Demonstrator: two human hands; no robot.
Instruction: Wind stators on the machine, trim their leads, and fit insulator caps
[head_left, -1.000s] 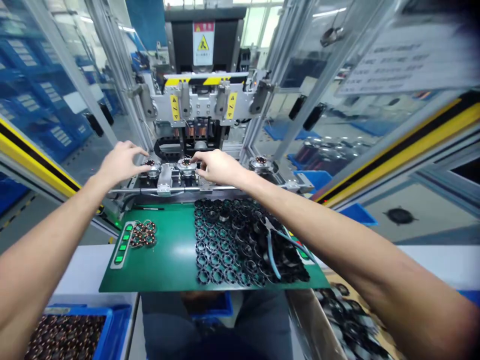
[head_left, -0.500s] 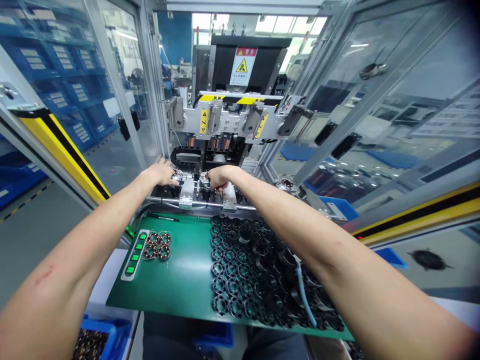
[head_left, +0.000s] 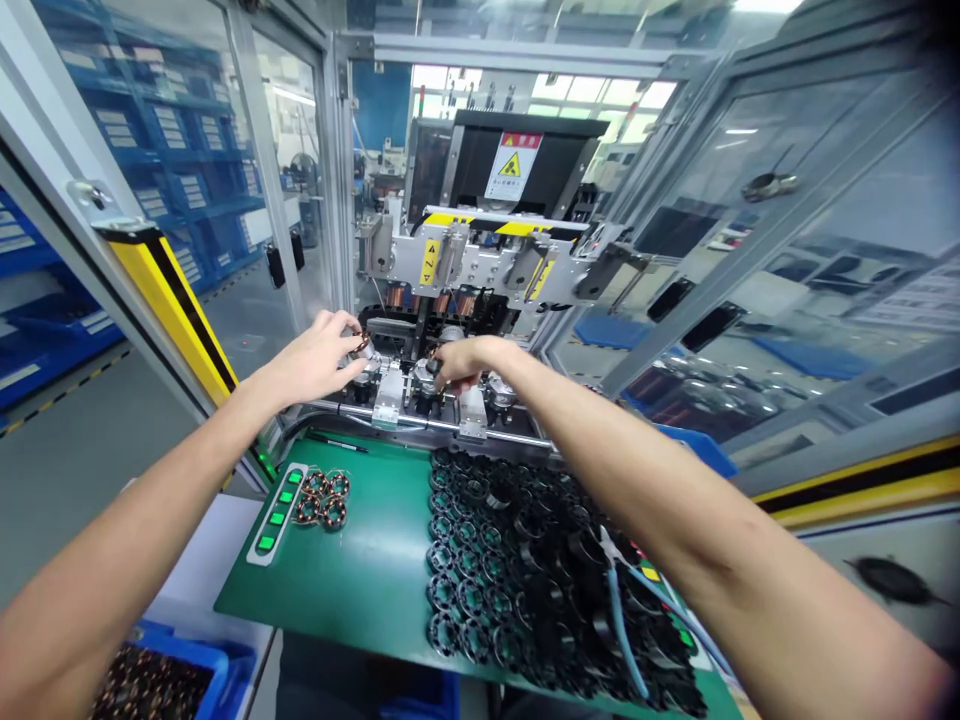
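My left hand (head_left: 324, 358) reaches to the leftmost round metal holder (head_left: 366, 368) of the machine. Its thumb and fingers are curled round a copper-wound stator (head_left: 362, 344) just above that holder. My right hand (head_left: 466, 362) is at the second holder (head_left: 424, 376), its fingers pinched together at the top. A small dark piece shows at the fingertips, but the hand hides most of it. To the right of this hand stands another metal holder (head_left: 501, 390). Several copper-wound stators (head_left: 321, 500) lie grouped on the green table (head_left: 375, 560).
Many black rings (head_left: 480, 560) cover the table's right half, with blue-handled pliers (head_left: 621, 620) on them. A strip of green buttons (head_left: 276, 518) and a pen (head_left: 337, 442) lie left. The machine head (head_left: 480, 265) hangs above my hands. A blue bin (head_left: 217, 665) stands lower left.
My left hand has lifted a stator slightly from the left holder. My right hand stays at the second holder, where copper windings showed before. The camera view has shifted, uncovering more of the pliers.
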